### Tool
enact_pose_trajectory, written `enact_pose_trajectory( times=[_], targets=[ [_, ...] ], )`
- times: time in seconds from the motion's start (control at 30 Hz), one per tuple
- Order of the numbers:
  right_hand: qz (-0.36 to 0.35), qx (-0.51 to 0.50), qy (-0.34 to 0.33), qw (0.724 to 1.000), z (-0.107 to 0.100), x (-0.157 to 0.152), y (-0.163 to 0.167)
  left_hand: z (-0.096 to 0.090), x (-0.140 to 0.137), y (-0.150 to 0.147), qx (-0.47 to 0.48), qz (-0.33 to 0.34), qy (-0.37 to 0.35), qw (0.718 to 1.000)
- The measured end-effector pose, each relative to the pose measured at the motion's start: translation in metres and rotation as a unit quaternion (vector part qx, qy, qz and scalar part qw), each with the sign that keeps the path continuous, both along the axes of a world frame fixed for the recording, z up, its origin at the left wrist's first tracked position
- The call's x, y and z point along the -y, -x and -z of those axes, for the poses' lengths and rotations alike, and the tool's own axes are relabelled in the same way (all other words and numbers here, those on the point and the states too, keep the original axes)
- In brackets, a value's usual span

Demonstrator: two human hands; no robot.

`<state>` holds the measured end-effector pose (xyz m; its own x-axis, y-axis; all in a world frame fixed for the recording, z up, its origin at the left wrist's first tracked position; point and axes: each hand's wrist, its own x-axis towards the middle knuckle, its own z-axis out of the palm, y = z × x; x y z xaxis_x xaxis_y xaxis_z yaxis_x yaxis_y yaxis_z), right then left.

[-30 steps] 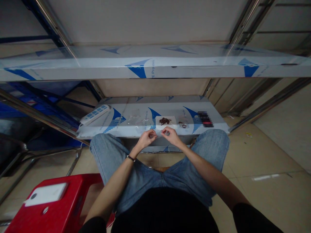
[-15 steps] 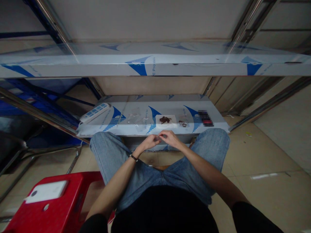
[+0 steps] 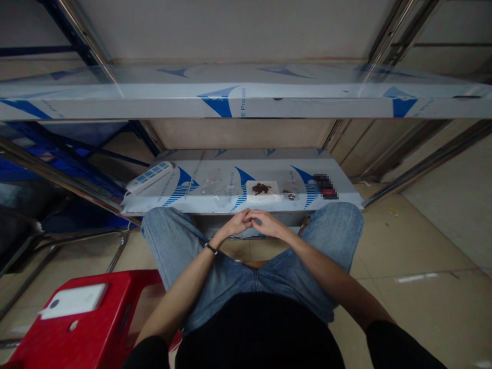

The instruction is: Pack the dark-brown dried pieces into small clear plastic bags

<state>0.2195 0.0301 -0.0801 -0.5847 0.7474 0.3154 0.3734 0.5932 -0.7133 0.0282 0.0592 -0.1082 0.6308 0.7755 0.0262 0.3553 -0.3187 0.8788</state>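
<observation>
In front of the lower shelf's edge, my left hand (image 3: 236, 223) and my right hand (image 3: 266, 223) meet at the fingertips. The fingers of both hands are bent and pressed together. Anything between them is too small or too well hidden to make out. Just beyond the hands, a heap of small dark brown pieces (image 3: 261, 189) lies on a white square sheet (image 3: 273, 197). To its right is a small clear bag (image 3: 289, 194) with a few little pieces in it. Crumpled clear plastic (image 3: 217, 189) rests to the left of the sheet.
The lower shelf (image 3: 192, 204) is film-covered and carries a white power strip (image 3: 149, 177) and a blurred-out dark item (image 3: 325, 186). An upper shelf (image 3: 288, 107) crosses above it. At lower left, a red stool (image 3: 92, 333) holds a white device (image 3: 75, 301).
My fingertips have shifted slightly to the left and now overlap more. The right hand's fingers reach over to the left hand's. Items on the shelf have stayed put.
</observation>
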Motion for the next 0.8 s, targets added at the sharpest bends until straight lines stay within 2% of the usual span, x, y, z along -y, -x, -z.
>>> enact_pose_trajectory(
  times=[0.27, 0.47, 0.57, 0.67, 0.73, 0.8],
  targets=[
    [-0.038, 0.168, -0.051, 0.984, 0.022, 0.011, 0.011, -0.002, 0.013, -0.004, -0.133, 0.005, -0.13, 0.983],
    [-0.04, 0.22, -0.085, 0.971, 0.027, 0.013, 0.013, -0.014, 0.019, -0.005, -0.222, 0.022, -0.172, 0.959],
    [-0.042, 0.195, -0.102, 0.975, 0.021, 0.009, 0.014, -0.024, 0.015, -0.002, -0.269, 0.011, -0.2, 0.942],
    [-0.029, 0.125, -0.137, 0.982, 0.013, 0.003, 0.015, -0.031, 0.007, 0.005, -0.294, -0.021, -0.236, 0.926],
    [-0.004, 0.08, -0.157, 0.984, 0.009, -0.003, 0.013, -0.032, 0.002, 0.01, -0.299, -0.053, -0.239, 0.922],
    [0.051, 0.056, -0.163, 0.984, 0.008, -0.013, 0.005, -0.031, -0.002, 0.014, -0.293, -0.084, -0.229, 0.924]
  ],
)
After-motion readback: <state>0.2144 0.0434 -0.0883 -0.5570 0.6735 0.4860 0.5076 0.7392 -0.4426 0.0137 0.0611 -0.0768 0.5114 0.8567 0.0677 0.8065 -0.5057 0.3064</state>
